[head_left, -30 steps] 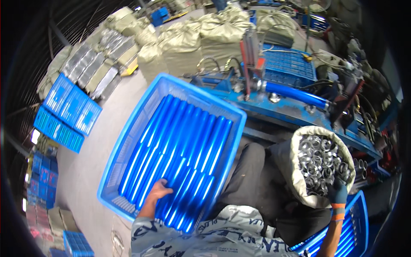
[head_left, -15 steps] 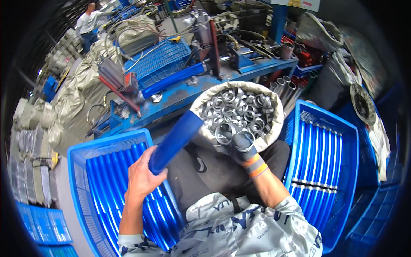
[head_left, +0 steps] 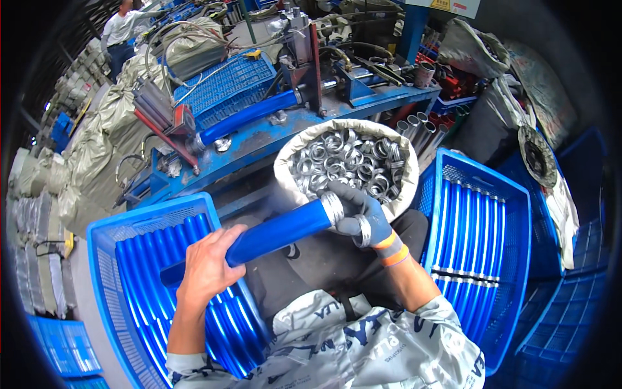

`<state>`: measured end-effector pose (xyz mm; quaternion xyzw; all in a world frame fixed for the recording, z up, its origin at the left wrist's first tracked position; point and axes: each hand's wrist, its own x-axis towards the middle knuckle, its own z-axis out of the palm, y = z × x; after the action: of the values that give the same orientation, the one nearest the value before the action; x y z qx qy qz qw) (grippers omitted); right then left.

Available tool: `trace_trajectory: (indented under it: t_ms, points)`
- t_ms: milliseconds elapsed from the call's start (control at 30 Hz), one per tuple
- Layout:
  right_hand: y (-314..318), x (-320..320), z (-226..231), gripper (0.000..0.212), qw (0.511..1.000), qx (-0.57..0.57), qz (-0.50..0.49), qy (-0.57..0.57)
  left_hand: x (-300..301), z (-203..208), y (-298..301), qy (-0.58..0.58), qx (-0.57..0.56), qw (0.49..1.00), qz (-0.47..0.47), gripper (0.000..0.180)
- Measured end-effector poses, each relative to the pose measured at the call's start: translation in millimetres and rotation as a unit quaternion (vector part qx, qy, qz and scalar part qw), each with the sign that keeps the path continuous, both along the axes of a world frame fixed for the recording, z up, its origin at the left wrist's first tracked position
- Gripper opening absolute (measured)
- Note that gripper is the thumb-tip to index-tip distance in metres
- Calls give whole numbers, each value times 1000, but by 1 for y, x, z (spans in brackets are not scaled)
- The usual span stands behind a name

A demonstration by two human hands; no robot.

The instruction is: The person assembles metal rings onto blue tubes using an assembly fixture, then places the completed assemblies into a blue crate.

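My bare left hand (head_left: 210,260) is wrapped round a glossy blue tube (head_left: 278,232), which slants up to the right across my lap. A ribbed silver metal ring (head_left: 333,207) sits at the tube's right end. My right hand (head_left: 366,211), in a grey glove with an orange cuff, has its fingers on that ring. A second metal ring (head_left: 364,231) is held lower in the same hand, near the thumb. Just beyond the hands stands a white fabric sack (head_left: 282,170) full of loose metal rings (head_left: 353,159).
Blue tubes fill the left blue crate (head_left: 97,233); the right blue crate (head_left: 522,246) holds tubes with silver ends. Ahead stands a blue workbench (head_left: 246,146) with a clamped blue tube (head_left: 249,117). A person (head_left: 123,35) stands far back left. Sacks (head_left: 479,120) stand at the right.
The tube has tilted down from steep to flatter, and a metal ring is now at its end. My right hand has come back from over the sack to the tube's end.
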<state>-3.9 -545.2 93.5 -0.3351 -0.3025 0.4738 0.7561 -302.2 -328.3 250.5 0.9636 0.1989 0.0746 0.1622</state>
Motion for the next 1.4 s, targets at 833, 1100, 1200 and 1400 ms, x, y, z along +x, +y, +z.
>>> trace_trajectory:
  t_ms: [833, 1100, 1200, 1400]
  points:
    - [3, 35, 22, 83, 969, -153, 80, -176, 25, -56, 9, 7, 44, 999, 13, 74]
    - [1, 62, -46, 37, 961, -259, -100, -1, 13, -112, 20, -465, -526, 694, 158, 69]
    - [0, 54, -58, 49, 982, -109, -44, 150, 32, -131, 7, -520, -614, 569, 172, 61]
    - [4, 30, 3, 58, 986, -143, -40, -79, 63, -142, -25, -547, -626, 519, 198, 55]
